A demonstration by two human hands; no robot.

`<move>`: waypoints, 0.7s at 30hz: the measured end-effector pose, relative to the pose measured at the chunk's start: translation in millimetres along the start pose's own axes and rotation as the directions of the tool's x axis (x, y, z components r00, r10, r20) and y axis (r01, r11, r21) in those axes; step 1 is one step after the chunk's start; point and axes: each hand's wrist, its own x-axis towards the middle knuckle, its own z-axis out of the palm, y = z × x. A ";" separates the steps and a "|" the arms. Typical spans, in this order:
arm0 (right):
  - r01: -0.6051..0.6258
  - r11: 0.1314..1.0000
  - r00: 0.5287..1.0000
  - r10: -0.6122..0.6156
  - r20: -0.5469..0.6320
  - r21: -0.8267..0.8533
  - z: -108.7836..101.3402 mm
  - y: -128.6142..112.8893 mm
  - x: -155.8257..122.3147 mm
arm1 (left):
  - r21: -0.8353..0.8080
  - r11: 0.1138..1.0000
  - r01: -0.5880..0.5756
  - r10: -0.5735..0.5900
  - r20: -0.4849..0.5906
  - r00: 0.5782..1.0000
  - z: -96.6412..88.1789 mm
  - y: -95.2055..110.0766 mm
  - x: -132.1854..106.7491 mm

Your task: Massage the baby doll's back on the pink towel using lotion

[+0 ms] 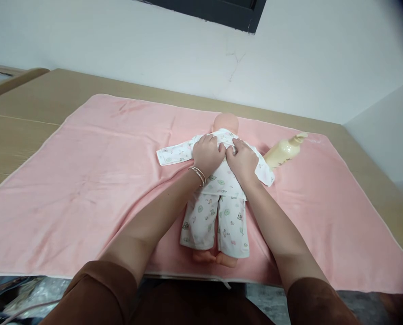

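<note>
Pink blanket (82,189); doll's (231,223) long axis toward wall (120,45), head (226,122) far; both hands (208,154) (243,160) curled on shirt (223,180), grip unclear

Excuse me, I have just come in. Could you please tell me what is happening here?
A person has both hands on a doll lying on a pink blanket. The left hand, with bracelets at the wrist, and the right hand rest side by side on its patterned top. A pump bottle is beside the sleeve on the right.
</note>
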 end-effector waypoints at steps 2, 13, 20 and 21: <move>0.003 1.000 1.000 -0.003 -0.012 0.003 0.5 0.7 -0.2 | -0.006 1.000 -0.002 0.002 0.007 1.000 0.6 -0.5 0.2; -0.006 0.999 1.000 0.005 0.018 0.044 -0.2 0.3 -0.4 | -0.044 0.999 -0.002 0.002 0.004 1.000 1.3 -1.5 0.6; -0.008 0.999 1.000 0.008 0.011 0.032 1.0 0.7 -0.3 | -0.060 0.998 -0.004 0.004 0.005 1.000 3.9 -3.2 1.1; -0.007 0.999 1.000 0.007 0.009 0.031 1.2 0.9 -0.2 | -0.064 0.998 -0.001 0.002 0.007 1.000 4.1 -3.2 1.2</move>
